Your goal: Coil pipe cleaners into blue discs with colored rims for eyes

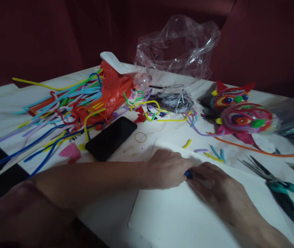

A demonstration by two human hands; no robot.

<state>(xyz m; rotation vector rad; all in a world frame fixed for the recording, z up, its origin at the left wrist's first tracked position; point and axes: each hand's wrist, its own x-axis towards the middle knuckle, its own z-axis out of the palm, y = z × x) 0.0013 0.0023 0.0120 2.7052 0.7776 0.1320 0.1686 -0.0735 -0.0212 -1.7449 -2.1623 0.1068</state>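
Note:
Over a white sheet (185, 213), my two hands meet around a small blue piece (188, 174), mostly covered by fingers. It looks like the fuzzy blue pipe cleaners nearby, but its kind is not certain. My left hand (166, 169) is closed in a fist, its fingertips at the blue piece. From the other side my right hand (216, 187) pinches it with thumb and fingers. Short cut bits of pipe cleaner (215, 153) lie just beyond the sheet.
Green-handled scissors (278, 182) lie with blades apart at right. Behind are two colourful face ornaments (247, 120), a clear plastic bag (175, 51) and black strands (172, 101). A phone (112, 137), a rubber band (140, 137) and many pipe cleaners (66, 103) spread leftward.

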